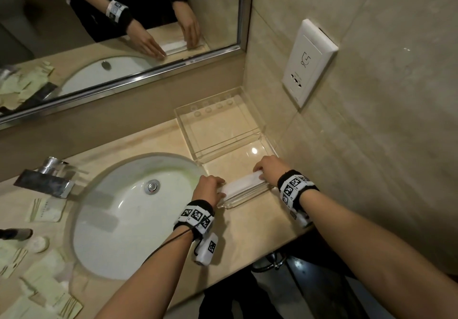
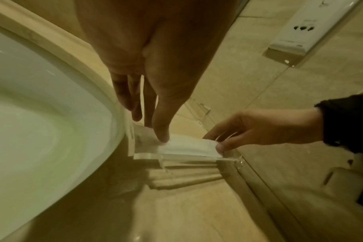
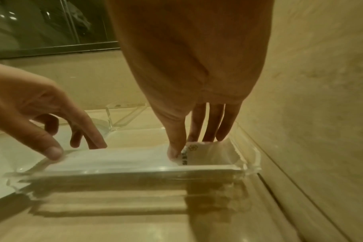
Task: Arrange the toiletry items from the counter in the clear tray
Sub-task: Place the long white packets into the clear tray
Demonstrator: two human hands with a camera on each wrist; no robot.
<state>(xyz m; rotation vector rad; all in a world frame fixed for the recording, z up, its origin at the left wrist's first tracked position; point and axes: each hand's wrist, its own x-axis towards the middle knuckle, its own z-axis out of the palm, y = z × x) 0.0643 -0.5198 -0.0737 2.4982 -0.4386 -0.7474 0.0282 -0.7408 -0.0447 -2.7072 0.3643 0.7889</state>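
Note:
A clear acrylic tray [image 1: 188,130] stands on the counter in the corner, right of the sink, split by a divider into a back and a front part. A long white packet [image 1: 244,184] lies in the front part, along the front wall [image 3: 135,172]. My left hand [image 1: 218,187] pinches its left end, thumb on the near side [image 2: 162,139]. My right hand [image 1: 260,173] pinches the right end [image 3: 189,145], thumb in front and fingers behind. The back part holds nothing.
The white sink [image 1: 119,219] and metal faucet [image 1: 47,177] are to the left. Several pale green sachets [image 1: 47,209], a small round white container [image 1: 38,243] and a dark bottle [image 1: 14,233] lie left of the sink. A wall socket [image 1: 307,63] sits above the tray.

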